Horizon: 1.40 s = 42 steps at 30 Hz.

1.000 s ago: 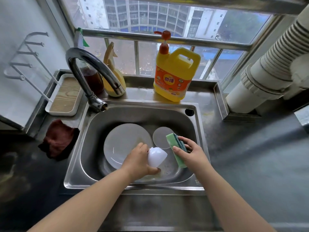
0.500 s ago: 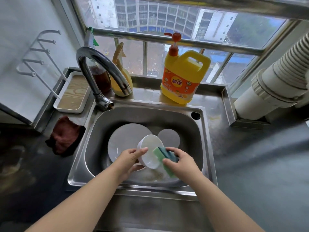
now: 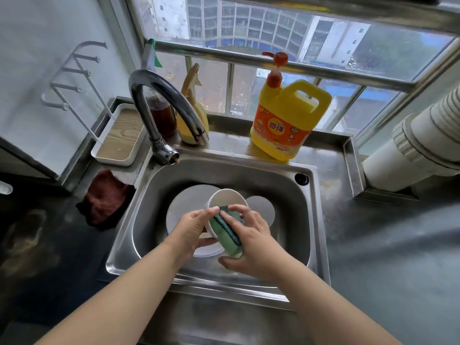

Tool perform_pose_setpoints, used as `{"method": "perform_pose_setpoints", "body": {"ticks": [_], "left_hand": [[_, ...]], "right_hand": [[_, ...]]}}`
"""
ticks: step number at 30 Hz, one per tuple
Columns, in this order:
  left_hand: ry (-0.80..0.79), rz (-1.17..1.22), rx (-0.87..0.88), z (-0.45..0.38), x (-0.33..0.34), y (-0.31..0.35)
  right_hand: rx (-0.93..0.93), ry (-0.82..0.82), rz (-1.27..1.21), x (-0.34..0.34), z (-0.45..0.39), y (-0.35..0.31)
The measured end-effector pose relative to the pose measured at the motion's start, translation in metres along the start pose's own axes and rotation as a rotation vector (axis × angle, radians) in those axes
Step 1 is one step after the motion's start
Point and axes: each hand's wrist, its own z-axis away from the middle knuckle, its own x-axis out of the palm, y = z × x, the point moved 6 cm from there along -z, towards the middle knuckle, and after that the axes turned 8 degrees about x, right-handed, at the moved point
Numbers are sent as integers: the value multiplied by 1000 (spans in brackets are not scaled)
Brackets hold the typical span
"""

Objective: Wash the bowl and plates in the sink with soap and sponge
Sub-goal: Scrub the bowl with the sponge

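Head view: over the sink point(image 3: 316, 220), left hand point(image 3: 193, 229) grips white bowl point(image 3: 224, 197); right hand point(image 3: 251, 241) holds green sponge point(image 3: 227, 231) inside it.

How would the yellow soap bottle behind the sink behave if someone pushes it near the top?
The yellow soap bottle is tall on a fairly narrow base, so a push near its red pump would probably tip it rather than slide it. It looks like rigid plastic, likely not fragile. How full it is cannot be seen, so its weight is uncertain.

The steel counter point(image 3: 333, 165) carries a yellow soap jug point(image 3: 286, 120), a wooden-lined tray point(image 3: 119, 140) and a dark red cloth point(image 3: 104, 197).
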Motion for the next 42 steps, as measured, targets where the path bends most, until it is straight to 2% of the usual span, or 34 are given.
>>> {"method": "perform_pose_setpoints", "body": {"ticks": [3, 7, 11, 13, 18, 26, 31, 34, 39, 42], "left_hand": [[-5, 34, -34, -3, 8, 6], [-137, 121, -16, -1, 20, 6], [-157, 233, 35, 0, 17, 3], [-143, 200, 66, -1, 14, 7], [-139, 121, 90, -3, 12, 24], [-229, 64, 59, 7, 14, 25], [-89, 41, 117, 4, 4, 28], [-28, -43, 124, 3, 0, 38], [5, -239, -6, -2, -8, 52], [15, -282, -91, -4, -9, 53]], "right_hand": [[-91, 180, -12, -5, -5, -5], [-4, 301, -244, -16, -8, -8], [7, 206, -359, -16, -10, -14], [7, 158, -343, -18, -9, -16], [80, -23, -577, -31, -10, -20], [205, -17, -720, -27, -14, -21], [213, -35, -695, -26, -16, -27], [176, -41, -515, -30, -15, -31], [76, -86, -216, -32, -10, -37], [91, -68, -276, -33, -12, -38]]}}
